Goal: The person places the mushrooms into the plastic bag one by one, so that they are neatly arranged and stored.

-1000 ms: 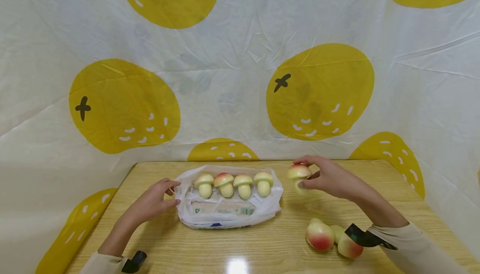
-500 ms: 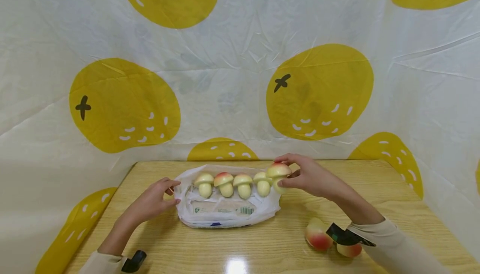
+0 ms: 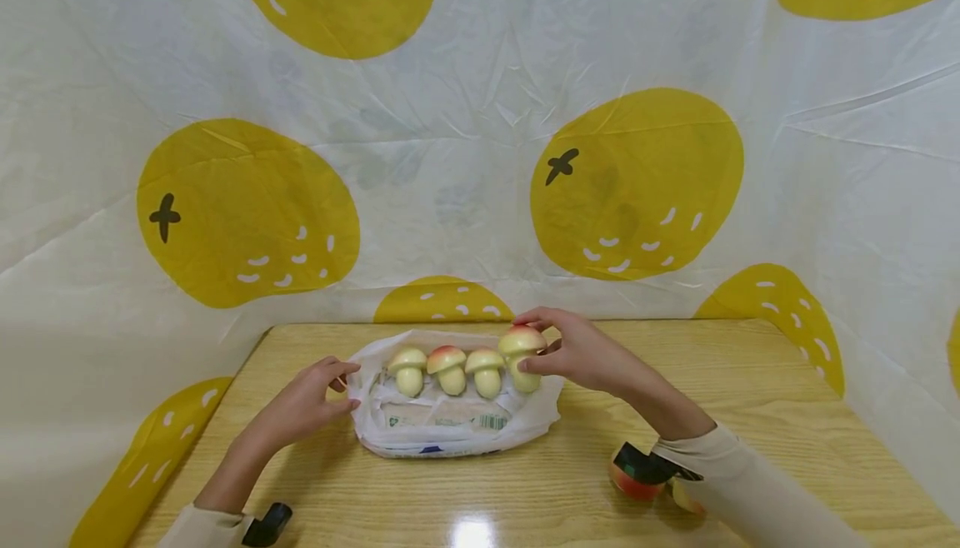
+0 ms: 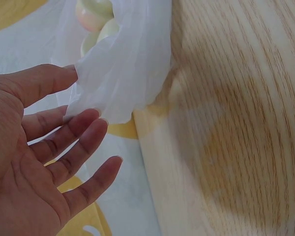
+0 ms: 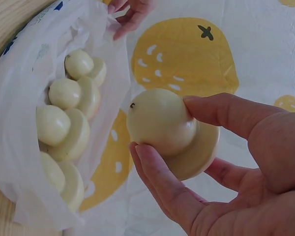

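Observation:
With its fingertips, my left hand (image 3: 315, 402) pinches the left edge of a white plastic bag (image 3: 375, 431), also visible in the left wrist view as a thin sheet (image 4: 132, 64). Several pale yellow mushroom-shaped pieces (image 3: 486, 371) stand in a row inside the bag's opening. My right hand (image 3: 585, 356) grips another such mushroom (image 3: 522, 341), with a red-blushed cap, over the right end of the row, covering the last piece in the head view. The right wrist view shows thumb and fingers around the held mushroom's rounded stem (image 5: 160, 118), beside the row in the bag.
More red-and-yellow pieces (image 3: 636, 485) lie on the wooden table (image 3: 540, 498) at the front right, partly hidden under my right forearm. A white cloth with yellow fruit prints (image 3: 457, 198) hangs behind the table's back edge.
My right hand has carried the mushroom leftward from beside the bag to over the right end of the row. The left hand has stayed at the bag's edge.

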`<state>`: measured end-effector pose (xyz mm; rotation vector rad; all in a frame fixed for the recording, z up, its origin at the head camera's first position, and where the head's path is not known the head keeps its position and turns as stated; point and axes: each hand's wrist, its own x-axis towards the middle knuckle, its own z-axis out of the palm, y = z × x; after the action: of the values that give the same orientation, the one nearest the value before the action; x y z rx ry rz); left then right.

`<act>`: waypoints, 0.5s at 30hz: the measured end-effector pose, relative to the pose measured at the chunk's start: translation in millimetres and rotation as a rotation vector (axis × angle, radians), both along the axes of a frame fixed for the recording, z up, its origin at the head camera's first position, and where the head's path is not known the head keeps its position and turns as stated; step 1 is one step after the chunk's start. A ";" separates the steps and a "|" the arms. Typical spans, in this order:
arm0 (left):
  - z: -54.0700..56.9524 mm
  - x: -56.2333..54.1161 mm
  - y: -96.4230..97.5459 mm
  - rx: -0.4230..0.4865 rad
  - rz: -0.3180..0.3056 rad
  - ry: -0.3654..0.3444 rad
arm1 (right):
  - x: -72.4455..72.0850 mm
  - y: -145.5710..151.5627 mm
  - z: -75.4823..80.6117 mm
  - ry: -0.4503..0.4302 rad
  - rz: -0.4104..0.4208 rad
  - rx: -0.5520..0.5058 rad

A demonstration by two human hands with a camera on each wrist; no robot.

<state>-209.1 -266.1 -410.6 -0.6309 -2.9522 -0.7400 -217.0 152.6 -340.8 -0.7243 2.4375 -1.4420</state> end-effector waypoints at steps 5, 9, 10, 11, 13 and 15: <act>0.5 1.0 0.1 0.002 -0.008 0.004 | -3.5 -12.3 -1.6 -0.017 0.009 -0.020; 0.8 1.1 0.3 -0.002 -0.002 0.004 | -6.8 -21.6 -4.3 -0.019 0.025 -0.043; 0.7 1.0 0.2 -0.002 -0.001 0.003 | -7.5 -24.0 -5.4 -0.020 0.031 -0.049; 0.6 1.0 0.2 -0.002 -0.001 0.002 | -8.0 -26.6 -6.4 -0.021 0.029 -0.048; -0.1 0.7 -0.3 -0.002 -0.001 0.001 | -8.1 -32.1 -8.1 -0.017 0.026 -0.037; -0.8 0.3 -0.7 -0.002 0.002 0.000 | -8.4 -37.9 -10.5 -0.008 0.018 -0.025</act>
<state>-208.8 -266.8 -411.3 -0.6286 -2.9534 -0.7367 -225.4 114.7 -351.2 -0.7419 2.4047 -1.4687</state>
